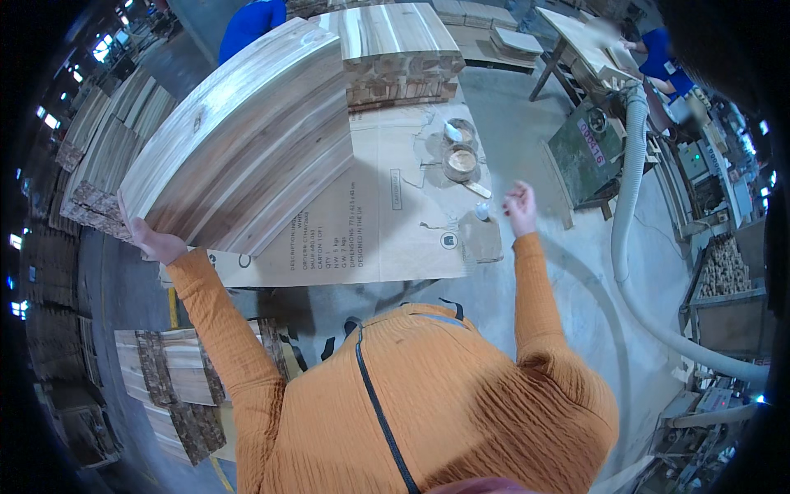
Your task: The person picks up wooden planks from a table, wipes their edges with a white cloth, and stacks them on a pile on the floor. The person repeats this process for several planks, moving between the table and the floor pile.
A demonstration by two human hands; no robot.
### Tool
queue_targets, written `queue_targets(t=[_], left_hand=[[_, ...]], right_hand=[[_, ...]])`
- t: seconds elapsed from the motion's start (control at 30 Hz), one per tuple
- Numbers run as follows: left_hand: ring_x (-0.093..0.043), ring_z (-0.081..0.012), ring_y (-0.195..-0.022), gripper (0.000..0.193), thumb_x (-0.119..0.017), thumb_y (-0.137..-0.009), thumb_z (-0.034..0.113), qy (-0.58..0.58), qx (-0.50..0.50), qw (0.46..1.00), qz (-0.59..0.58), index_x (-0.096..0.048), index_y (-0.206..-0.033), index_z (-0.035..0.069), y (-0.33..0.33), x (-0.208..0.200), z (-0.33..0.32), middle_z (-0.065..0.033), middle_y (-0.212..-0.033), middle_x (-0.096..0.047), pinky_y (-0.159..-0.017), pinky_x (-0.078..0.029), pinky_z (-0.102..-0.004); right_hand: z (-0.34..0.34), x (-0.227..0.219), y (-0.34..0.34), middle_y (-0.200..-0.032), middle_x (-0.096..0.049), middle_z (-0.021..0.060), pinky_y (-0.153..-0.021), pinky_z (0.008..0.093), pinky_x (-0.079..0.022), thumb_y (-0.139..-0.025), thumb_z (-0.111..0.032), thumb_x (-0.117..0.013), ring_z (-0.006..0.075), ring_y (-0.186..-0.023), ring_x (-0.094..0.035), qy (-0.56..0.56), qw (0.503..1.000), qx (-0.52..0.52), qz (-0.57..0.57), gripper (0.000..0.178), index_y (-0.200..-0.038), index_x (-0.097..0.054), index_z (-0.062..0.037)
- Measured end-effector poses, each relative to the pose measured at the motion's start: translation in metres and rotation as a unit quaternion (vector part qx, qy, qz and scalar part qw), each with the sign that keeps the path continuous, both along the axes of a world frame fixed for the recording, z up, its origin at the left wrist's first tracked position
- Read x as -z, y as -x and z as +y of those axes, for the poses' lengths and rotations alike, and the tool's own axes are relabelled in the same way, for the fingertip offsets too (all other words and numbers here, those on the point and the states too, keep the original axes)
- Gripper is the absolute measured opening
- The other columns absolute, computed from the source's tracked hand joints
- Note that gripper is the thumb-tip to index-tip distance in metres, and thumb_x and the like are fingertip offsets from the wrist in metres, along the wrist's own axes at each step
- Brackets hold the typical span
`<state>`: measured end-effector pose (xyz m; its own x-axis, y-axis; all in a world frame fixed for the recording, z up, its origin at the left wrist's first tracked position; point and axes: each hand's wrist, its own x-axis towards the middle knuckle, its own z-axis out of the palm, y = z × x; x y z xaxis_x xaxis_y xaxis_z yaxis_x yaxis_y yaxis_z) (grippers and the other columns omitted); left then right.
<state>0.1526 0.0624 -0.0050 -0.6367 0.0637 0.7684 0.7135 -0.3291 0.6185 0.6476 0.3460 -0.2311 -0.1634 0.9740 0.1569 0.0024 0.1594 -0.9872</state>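
A large wooden panel [271,156] of glued light and dark strips rises at a tilt over a cardboard sheet [378,239]. My left hand [158,242] grips its near left corner, the thumb along the edge. My right hand [520,209] hovers just off the cardboard's right side, fingers curled in; whether something small sits in them I cannot make out. Close by it lie a small whitish lump [482,212] and a flat pale stick [477,189]. Two small round tubs stand beyond: a near tub [461,163] with light brown contents and a far tub [458,132] with something white in it.
Stacked wooden panels [403,58] sit at the cardboard's far end. More board stacks [115,165] stand left, and boards [181,387] lie lower left. On the right are a green machine [586,152] and a thick grey hose [629,206]. People in blue work at the far left [251,25] and far right [665,62].
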Motion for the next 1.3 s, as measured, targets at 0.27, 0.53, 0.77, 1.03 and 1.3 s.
queue_targets(t=[0.27, 0.53, 0.77, 1.03, 1.3], left_hand=[[-0.043, -0.0279, -0.116, 0.064, -0.035, -0.088, 0.045, 0.022, -0.006, 1.000, 0.001, -0.040, -0.130, -0.003, 0.013, 0.003, -0.003, -0.0193, -0.129, -0.043, -0.100, -0.030, -0.0366], [-0.039, -0.0295, -0.121, 0.065, -0.033, -0.088, 0.043, 0.039, -0.042, 0.998, 0.017, -0.038, -0.131, -0.005, -0.001, -0.003, 0.000, -0.0190, -0.131, -0.041, -0.102, -0.029, -0.0384], [-0.039, -0.0283, -0.121, 0.065, -0.036, -0.088, 0.043, 0.005, 0.007, 0.999, 0.035, -0.038, -0.130, -0.006, 0.016, 0.005, -0.003, -0.0186, -0.132, -0.041, -0.103, -0.028, -0.0383], [-0.041, -0.0261, -0.119, 0.069, -0.039, -0.085, 0.047, -0.006, 0.045, 0.999, 0.018, -0.039, -0.130, -0.005, -0.010, -0.002, -0.001, -0.0184, -0.130, -0.042, -0.102, -0.028, -0.0359], [-0.042, -0.0245, -0.120, 0.071, -0.040, -0.084, 0.047, 0.017, -0.015, 0.998, 0.051, -0.036, -0.132, -0.005, -0.021, -0.006, -0.008, -0.0188, -0.130, -0.043, -0.101, -0.029, -0.0339]], right_hand=[[-0.032, 0.048, 0.018, -0.095, -0.053, 0.0041, -0.064, 0.0273, -0.045, -0.073, -0.014, -0.065, 0.0120, -0.071, -0.050, -0.088, 0.987, -0.038, -0.127, 0.048, -0.117, -0.049, -0.0032], [-0.024, 0.021, 0.044, -0.083, -0.061, 0.0047, -0.063, 0.0232, -0.047, -0.080, -0.008, -0.060, 0.0105, -0.071, -0.059, 0.025, 0.997, -0.007, -0.074, 0.016, -0.093, -0.057, 0.0009], [0.005, -0.119, 0.105, -0.076, -0.061, 0.0026, -0.058, 0.0200, -0.045, -0.085, -0.014, -0.059, 0.0068, -0.065, -0.056, -0.145, 0.985, -0.089, 0.035, 0.020, -0.099, -0.056, 0.0005], [0.002, -0.241, 0.166, -0.078, -0.060, 0.0008, -0.057, 0.0175, -0.041, -0.086, -0.014, -0.061, 0.0040, -0.066, -0.052, -0.265, 0.943, -0.151, 0.134, 0.016, -0.094, -0.057, -0.0003], [0.008, -0.273, 0.209, -0.070, -0.053, -0.0049, -0.052, 0.0177, -0.035, -0.083, -0.017, -0.064, 0.0015, -0.059, -0.043, -0.291, 0.938, -0.153, 0.110, 0.020, -0.091, -0.059, 0.0011]])
